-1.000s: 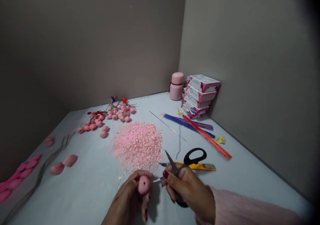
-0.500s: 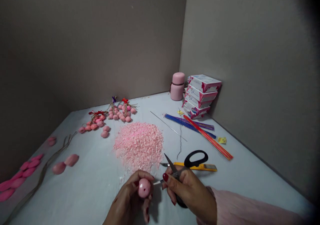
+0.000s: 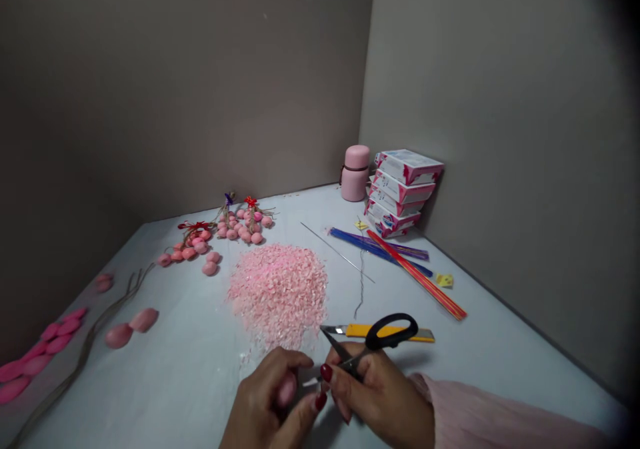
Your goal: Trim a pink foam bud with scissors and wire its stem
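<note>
My left hand [image 3: 273, 399] is closed around a round pink ball [image 3: 287, 390], mostly covered by the fingers. In my right hand [image 3: 375, 386] is a pair of scissors [image 3: 393, 332] with black handles, its blades spread apart and pointing left. One blade tip reaches close to the ball; whether it touches I cannot tell. Just beyond the hands lies a heap of pink shavings [image 3: 280, 289]. A yellow utility knife [image 3: 357, 330] rests on the table behind the scissors, partly covered by their handle.
Left on the table are bunches of pink balls [image 3: 245, 226], brown cords [image 3: 90, 342], two larger pink pieces [image 3: 119, 335] and bright pink strands [image 3: 35, 362]. A metal rod [image 3: 337, 252], blue strips [image 3: 380, 249], red strips [image 3: 420, 276], stacked boxes [image 3: 403, 192] and a pink flask [image 3: 355, 174] stand or lie right.
My left hand has turned and closed more over the ball, hiding the hole in it. The scissors have tipped, with the upper blade lower and further left.
</note>
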`<state>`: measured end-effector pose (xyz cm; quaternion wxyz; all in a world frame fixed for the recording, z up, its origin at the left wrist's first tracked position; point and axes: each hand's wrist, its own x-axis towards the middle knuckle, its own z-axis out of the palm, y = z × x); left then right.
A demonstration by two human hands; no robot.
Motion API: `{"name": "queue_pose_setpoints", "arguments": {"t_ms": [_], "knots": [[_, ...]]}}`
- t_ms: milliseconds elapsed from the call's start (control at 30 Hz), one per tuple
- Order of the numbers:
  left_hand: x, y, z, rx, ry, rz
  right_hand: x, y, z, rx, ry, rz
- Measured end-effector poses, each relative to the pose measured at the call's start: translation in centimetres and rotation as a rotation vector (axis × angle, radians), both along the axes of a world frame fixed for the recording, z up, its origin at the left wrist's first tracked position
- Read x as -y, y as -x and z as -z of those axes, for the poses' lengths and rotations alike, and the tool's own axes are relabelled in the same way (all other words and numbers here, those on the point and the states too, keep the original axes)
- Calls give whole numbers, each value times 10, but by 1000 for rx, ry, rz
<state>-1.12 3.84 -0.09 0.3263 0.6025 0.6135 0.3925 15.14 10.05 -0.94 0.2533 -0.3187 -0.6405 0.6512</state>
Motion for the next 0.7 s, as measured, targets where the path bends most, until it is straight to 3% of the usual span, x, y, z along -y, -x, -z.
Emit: {"name": "queue_pose_setpoints", "arguments": {"t_ms": [133, 233, 367, 567, 700], "knots": [[-1, 5, -1, -206, -111, 182, 3, -1, 1, 51, -64, -7], [-1, 5, -1, -199, -152, 204, 2, 0, 1, 28, -47, -29], [-1, 4, -2, -134, -84, 154, 1, 0, 0, -20, -1, -27], [-1, 14, -8, -112, 30, -12, -7, 0, 7, -105, 71, 225], [3, 16, -9, -162, 27, -97, -9, 2, 7, -107, 84, 264]]}}
